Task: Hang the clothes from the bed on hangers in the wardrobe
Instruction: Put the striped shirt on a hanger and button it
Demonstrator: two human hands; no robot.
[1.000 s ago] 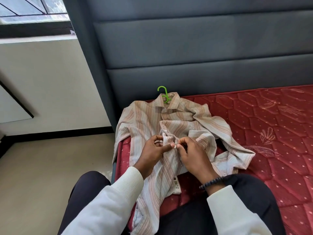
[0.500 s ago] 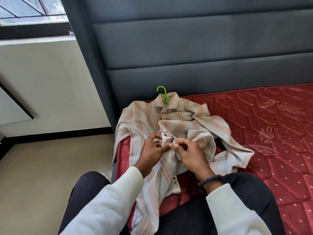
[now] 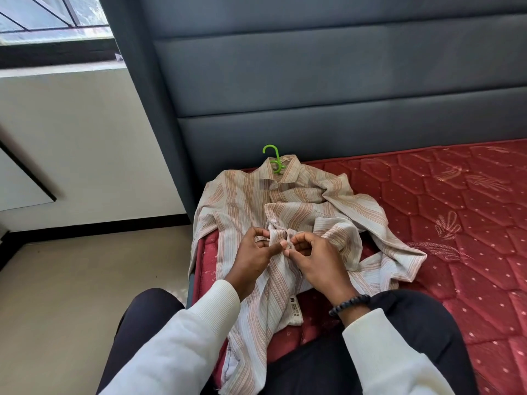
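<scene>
A beige striped shirt (image 3: 242, 201) lies spread on the corner of the red mattress (image 3: 456, 223), collar toward the headboard. A green hanger (image 3: 273, 159) sits inside it, with only the hook poking out of the collar. My left hand (image 3: 256, 255) and my right hand (image 3: 316, 260) meet at the middle of the shirt's front. Both pinch the front edges of the fabric together around a button. The shirt's lower part drapes over the mattress edge between my knees.
A dark grey padded headboard (image 3: 328, 81) rises behind the shirt. Beige floor (image 3: 71, 295) lies to the left, below a cream wall (image 3: 71, 138) and a window (image 3: 48, 15). My dark-trousered legs (image 3: 413, 332) rest on the mattress edge.
Both hands stayed at the shirt front, shifting slightly up the placket while the fingers worked the fabric. The shirt and hanger have not moved.
</scene>
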